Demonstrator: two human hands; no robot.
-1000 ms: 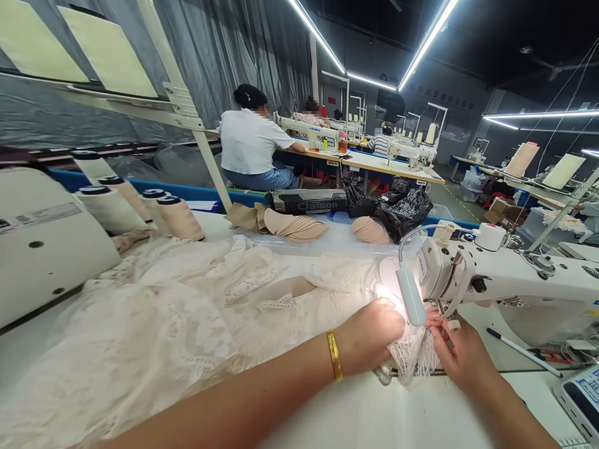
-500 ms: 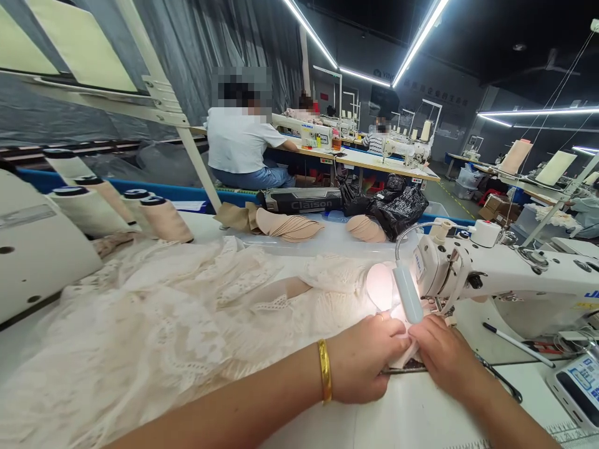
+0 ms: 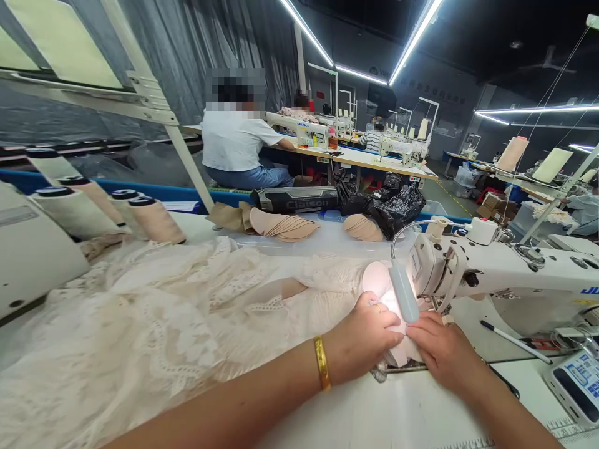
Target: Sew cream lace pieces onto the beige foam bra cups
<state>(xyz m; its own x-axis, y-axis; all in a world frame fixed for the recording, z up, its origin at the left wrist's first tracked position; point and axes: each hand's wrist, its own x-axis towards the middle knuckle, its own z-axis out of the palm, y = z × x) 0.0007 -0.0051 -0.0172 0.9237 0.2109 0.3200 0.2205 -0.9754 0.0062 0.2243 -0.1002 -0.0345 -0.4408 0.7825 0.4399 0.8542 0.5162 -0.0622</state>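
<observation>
At the head of the white sewing machine [image 3: 472, 262], my left hand [image 3: 365, 340] has its fingers curled on pale pink fabric [image 3: 397, 354] and grips it. My right hand [image 3: 442, 346] is at the other side of that piece, fingers together, pinching its edge close to the needle area. The grey machine lamp [image 3: 404, 293] lights the work and partly hides it, so the needle and the exact fingertip contact are obscured. A rounded pink pad [image 3: 375, 279] lies just beyond my left hand. Cream lace fabric [image 3: 178, 318] spreads across the table to the left.
Thread cones [image 3: 156, 219] stand at the left. Stacked beige pads [image 3: 285, 224] lie behind the lace, near a black plastic bag [image 3: 400, 202]. A white pen [image 3: 515, 342] and a control box [image 3: 575, 383] are at the right. Farther back, a person [image 3: 238, 140] sits sewing.
My left hand has shifted slightly left and away from me, opening a small gap to my right hand. More of the pink fabric shows between them. The view has moved a little.
</observation>
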